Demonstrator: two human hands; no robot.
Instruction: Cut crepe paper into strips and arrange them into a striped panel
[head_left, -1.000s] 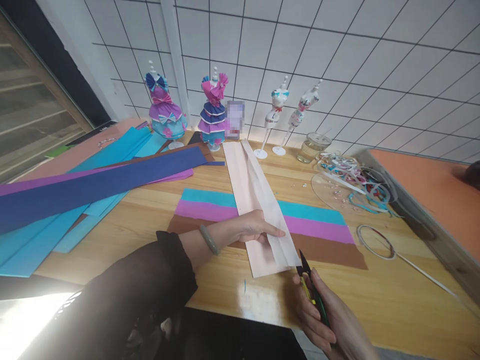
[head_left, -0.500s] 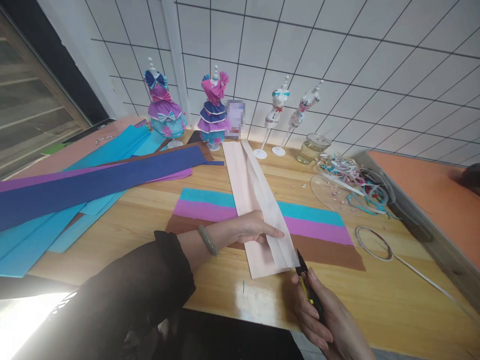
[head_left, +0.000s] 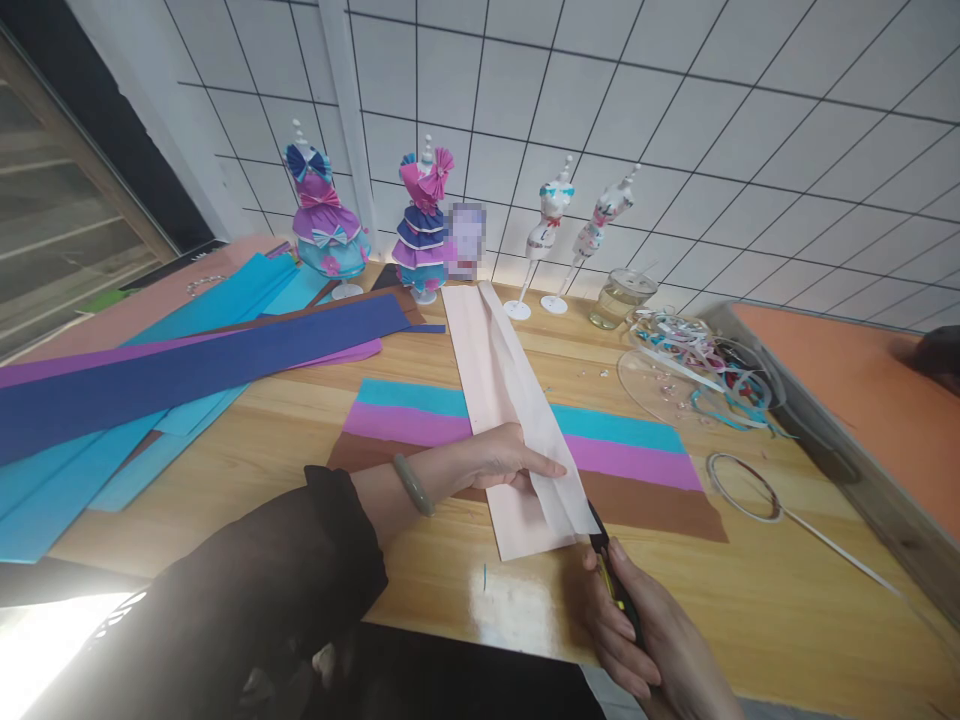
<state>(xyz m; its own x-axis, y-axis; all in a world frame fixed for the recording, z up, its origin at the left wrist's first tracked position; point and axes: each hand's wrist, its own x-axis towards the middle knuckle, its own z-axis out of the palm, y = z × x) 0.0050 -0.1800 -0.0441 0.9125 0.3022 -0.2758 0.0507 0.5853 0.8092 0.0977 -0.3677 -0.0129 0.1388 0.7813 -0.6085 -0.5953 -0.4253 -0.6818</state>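
Note:
My left hand (head_left: 506,458), with a grey-green bangle at the wrist, pinches the folded edge of a pale pink paper strip (head_left: 480,375). Its whitish flap (head_left: 544,425) is turned over along the right side. My right hand (head_left: 637,620) grips black scissors (head_left: 600,540) with yellow on the handles. Their blades are at the strip's lower right corner, partly hidden by the paper. Beneath the strip lie crosswise bands of paper: turquoise (head_left: 622,425), purple (head_left: 637,460) and brown (head_left: 652,508).
Long blue paper strips (head_left: 202,365) overlap at the left. Two small dressed mannequins (head_left: 326,225) and two barer ones (head_left: 555,215) stand along the tiled wall. On the right are a glass jar (head_left: 622,300), a heap of ribbon scraps (head_left: 690,350) and a white hoop (head_left: 744,487) with a stick.
The scissor blades have moved slightly up and left against the strip's lower right corner, and less of them shows. My left hand keeps its hold on the paper.

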